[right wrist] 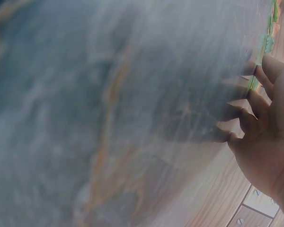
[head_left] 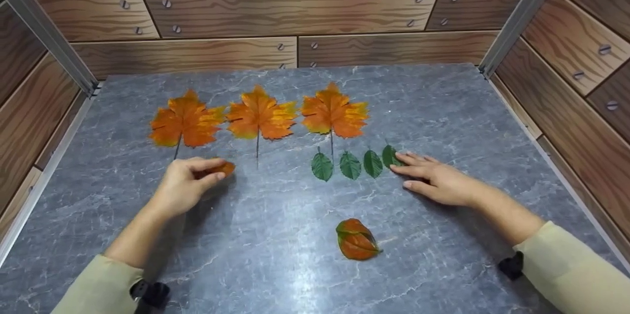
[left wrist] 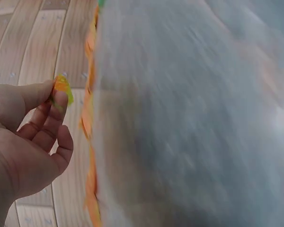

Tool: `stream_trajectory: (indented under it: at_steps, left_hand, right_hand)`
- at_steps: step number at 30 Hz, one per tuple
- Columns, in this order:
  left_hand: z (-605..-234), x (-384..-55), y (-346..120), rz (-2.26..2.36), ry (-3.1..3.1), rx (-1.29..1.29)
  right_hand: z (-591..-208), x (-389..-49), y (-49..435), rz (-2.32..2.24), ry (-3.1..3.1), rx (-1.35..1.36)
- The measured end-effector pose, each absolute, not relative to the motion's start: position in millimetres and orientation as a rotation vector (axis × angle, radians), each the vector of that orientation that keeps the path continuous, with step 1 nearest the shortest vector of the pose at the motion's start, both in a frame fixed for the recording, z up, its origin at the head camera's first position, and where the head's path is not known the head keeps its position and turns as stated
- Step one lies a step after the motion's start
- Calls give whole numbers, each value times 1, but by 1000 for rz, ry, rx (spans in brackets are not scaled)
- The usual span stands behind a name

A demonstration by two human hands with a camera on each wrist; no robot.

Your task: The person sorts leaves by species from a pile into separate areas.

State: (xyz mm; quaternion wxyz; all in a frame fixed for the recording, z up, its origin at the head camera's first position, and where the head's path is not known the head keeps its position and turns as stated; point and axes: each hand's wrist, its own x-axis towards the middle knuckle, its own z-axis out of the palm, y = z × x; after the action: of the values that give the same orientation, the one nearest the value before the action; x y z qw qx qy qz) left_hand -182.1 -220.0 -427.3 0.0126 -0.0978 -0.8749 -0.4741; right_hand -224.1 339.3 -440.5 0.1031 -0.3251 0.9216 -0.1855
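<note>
My left hand [head_left: 183, 187] pinches a small orange leaf [head_left: 227, 168] between thumb and fingertips, just below the left and middle maple leaves. In the left wrist view this leaf [left wrist: 64, 87] shows yellow at its edge. My right hand [head_left: 443, 182] lies palm down with fingers stretched out, its fingertips over the lower right of a green leaf [head_left: 390, 155]. That one ends a row with three more to its left: a green leaf [head_left: 372, 164], another green leaf [head_left: 350, 165] and a wider green leaf [head_left: 322, 166].
Behind stand an orange maple leaf [head_left: 184, 121], a middle maple leaf [head_left: 260, 114] and a right maple leaf [head_left: 333, 112], stems toward me. An orange-and-green leaf [head_left: 358, 240] lies nearer on the grey marbled table [head_left: 246, 255]. Wood-patterned walls [head_left: 290, 9] enclose the table's back and sides.
</note>
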Motion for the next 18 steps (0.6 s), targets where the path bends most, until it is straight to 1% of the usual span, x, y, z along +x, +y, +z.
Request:
stream_trajectory:
  at_steps: [3, 8, 18]
  left_hand:
    - [-430, -179, -232, -1451, -2787, -242]
    - [-433, -173, -248, -1375, -2858, -219]
    - [-441, -169, -264, -1372, -2895, -99]
  right_hand:
    - [-441, -224, 340, -544, 2726, -960]
    - [-442, -225, 340, -527, 2732, -964]
    - [-440, -224, 339, -539, 2736, -968]
